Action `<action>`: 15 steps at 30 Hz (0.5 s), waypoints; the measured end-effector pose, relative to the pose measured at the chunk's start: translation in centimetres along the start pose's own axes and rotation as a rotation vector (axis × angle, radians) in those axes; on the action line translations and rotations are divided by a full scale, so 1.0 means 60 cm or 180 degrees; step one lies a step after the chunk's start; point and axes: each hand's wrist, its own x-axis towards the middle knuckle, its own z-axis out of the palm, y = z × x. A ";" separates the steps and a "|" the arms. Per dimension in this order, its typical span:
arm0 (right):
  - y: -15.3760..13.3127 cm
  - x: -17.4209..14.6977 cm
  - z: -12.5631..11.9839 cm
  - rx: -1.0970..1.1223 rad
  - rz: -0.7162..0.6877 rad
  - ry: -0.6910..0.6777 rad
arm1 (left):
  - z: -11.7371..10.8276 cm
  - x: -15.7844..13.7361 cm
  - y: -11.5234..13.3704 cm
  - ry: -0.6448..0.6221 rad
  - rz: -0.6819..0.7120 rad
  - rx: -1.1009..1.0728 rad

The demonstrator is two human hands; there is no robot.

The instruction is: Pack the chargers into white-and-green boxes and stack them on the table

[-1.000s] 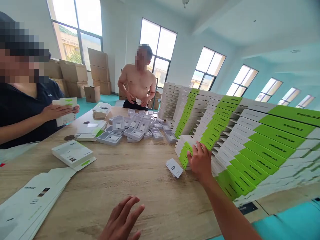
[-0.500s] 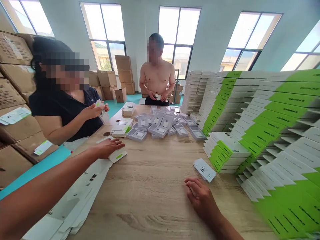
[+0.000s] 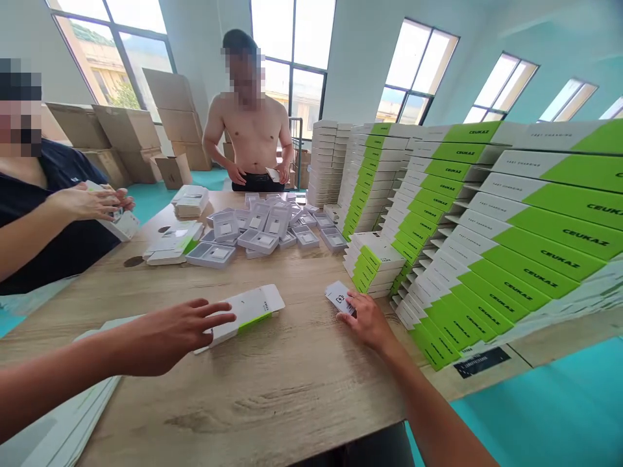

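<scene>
My left hand (image 3: 187, 331) lies over a white and green carton (image 3: 260, 310) near the middle of the table. Its fingers are stretched and spread across the carton's near end, and no closed grip shows. Off to the right, my right hand (image 3: 365, 316) has its thumb and forefinger closed at the edge of a small stack of white leaflets (image 3: 337, 293) with a black battery-like mark. Partly under my left forearm, flat unfolded cartons (image 3: 92, 383) are piled at the table's left edge.
Clear plastic trays (image 3: 257, 240) with small white inserts are heaped at the far side. Tall stacks of green and white boxes (image 3: 467, 259) line the right. A short box stack (image 3: 374, 259) stands beside the leaflets. Two co-workers, one person (image 3: 248, 130) across and another (image 3: 53, 194) at left, handle cartons or papers.
The view has swung right. My left hand has moved from the left pile toward the table's middle, where a carton now lies. My right hand has reached forward onto the leaflets.
</scene>
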 end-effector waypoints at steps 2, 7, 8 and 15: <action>0.006 0.007 -0.008 0.0132 -0.0002 -0.0161 | -0.004 0.023 -0.001 -0.0244 -0.0076 0.0009; 0.011 0.019 -0.026 0.0510 0.0079 -0.0293 | -0.004 0.092 -0.002 -0.0939 -0.0411 0.0007; 0.011 0.019 -0.030 0.0594 0.0096 -0.0270 | -0.006 0.104 -0.005 -0.1080 -0.0465 0.0008; -0.016 0.004 -0.037 0.1094 0.0403 0.0418 | -0.035 0.171 -0.041 -0.1309 -0.0020 0.0072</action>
